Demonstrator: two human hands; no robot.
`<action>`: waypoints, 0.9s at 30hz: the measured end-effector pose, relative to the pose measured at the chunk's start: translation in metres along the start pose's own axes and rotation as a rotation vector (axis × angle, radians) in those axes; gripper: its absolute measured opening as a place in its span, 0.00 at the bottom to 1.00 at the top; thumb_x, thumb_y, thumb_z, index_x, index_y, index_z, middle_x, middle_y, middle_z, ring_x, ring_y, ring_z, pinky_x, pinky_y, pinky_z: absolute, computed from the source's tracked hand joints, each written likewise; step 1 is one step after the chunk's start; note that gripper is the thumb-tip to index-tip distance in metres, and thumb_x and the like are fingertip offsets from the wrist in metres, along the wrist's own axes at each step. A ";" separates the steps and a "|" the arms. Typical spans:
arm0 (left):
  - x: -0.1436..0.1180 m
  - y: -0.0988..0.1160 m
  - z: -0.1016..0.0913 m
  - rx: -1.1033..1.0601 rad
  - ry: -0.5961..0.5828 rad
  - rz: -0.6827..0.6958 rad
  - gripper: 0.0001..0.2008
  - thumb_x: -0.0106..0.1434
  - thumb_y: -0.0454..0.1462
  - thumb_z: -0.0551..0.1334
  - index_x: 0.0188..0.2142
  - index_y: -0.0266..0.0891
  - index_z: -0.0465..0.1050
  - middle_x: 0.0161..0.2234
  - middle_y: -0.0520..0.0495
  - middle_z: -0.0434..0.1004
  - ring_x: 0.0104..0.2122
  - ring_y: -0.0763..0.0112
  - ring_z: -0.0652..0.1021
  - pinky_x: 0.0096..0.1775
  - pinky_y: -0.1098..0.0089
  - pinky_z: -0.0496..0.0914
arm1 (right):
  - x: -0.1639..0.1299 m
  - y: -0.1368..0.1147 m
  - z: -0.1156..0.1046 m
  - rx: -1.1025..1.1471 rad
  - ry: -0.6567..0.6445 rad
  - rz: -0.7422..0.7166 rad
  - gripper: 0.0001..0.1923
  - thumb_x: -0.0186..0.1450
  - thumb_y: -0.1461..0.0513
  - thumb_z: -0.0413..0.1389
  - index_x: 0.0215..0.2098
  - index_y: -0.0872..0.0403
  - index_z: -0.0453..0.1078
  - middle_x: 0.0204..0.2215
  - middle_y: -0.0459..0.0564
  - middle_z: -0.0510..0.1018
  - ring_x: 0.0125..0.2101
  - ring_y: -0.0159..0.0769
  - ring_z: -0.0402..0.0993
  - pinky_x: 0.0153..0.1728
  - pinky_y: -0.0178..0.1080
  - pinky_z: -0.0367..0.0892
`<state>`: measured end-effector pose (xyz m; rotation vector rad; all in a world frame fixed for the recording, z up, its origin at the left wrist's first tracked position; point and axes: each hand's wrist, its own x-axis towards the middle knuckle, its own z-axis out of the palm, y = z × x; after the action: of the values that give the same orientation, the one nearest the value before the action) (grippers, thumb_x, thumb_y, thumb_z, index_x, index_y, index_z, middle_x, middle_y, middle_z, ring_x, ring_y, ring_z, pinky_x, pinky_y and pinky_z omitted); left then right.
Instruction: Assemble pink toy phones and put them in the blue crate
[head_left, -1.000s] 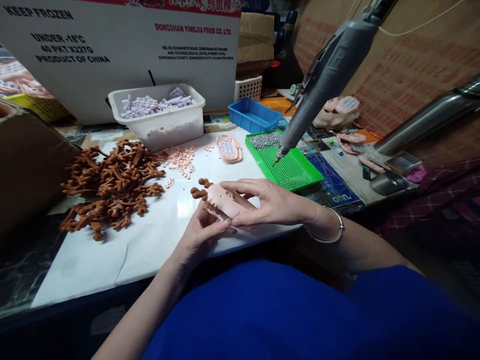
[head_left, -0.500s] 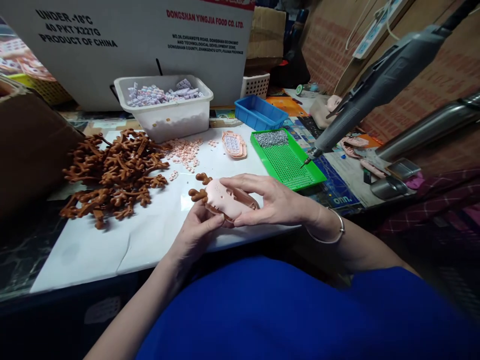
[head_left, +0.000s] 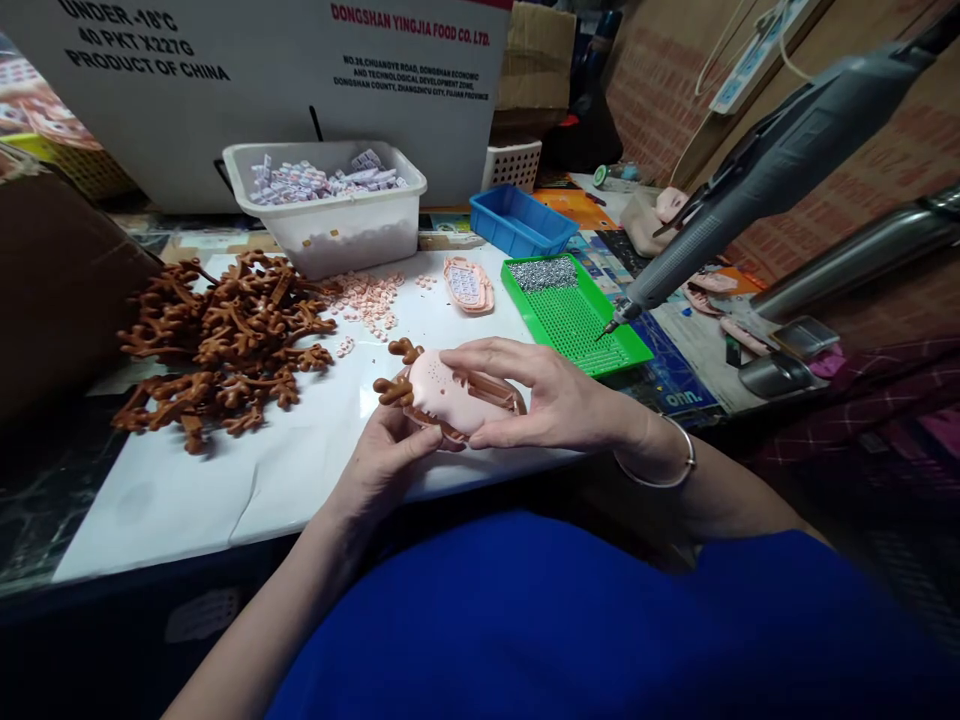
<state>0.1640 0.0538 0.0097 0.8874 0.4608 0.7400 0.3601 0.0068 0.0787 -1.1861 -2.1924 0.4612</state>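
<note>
Resting just above the near edge of the desk (head_left: 300, 480), a pink toy shell (head_left: 450, 395) with brown antlers (head_left: 397, 375) at its left end was held between both hands. It was pinched by the left hand (head_left: 390, 455) from below, thumb pressed up against its near edge, while the right hand (head_left: 547, 400) was closed over its right end, forefinger laid along the far side and thumb tucked under the near side.

Just left of it, a heap of loose brown antler pieces (head_left: 217, 340) was spread on the white sheet, with small pink buttons (head_left: 367, 298) scattered beyond. A finished pink keypad piece (head_left: 469, 285) lay near a green tray (head_left: 574, 320), in whose far end a patch of screws (head_left: 544, 274) was gathered. Over the tray's right edge a grey powered screwdriver (head_left: 750, 180) was hung, tip down. Behind stood a white tub (head_left: 330, 215) of small printed parts and a blue bin (head_left: 521, 220).

A slip was judged possible: since the shell was gripped only at its edges, uneven pressure could let it twist free or the antlers pop loose. The hanging driver could also be knocked by a lifted right wrist.
</note>
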 end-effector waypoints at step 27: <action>-0.020 -0.005 0.000 0.738 -0.108 0.437 0.18 0.70 0.37 0.57 0.58 0.41 0.69 0.50 0.41 0.78 0.39 0.66 0.82 0.39 0.68 0.79 | -0.003 0.004 0.024 0.106 0.208 -0.017 0.12 0.69 0.57 0.57 0.40 0.59 0.73 0.31 0.49 0.76 0.34 0.29 0.73 0.37 0.32 0.71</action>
<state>0.1531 0.0368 0.0066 1.7490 0.4524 0.9275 0.3487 0.0060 0.0569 -1.1059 -1.9749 0.4213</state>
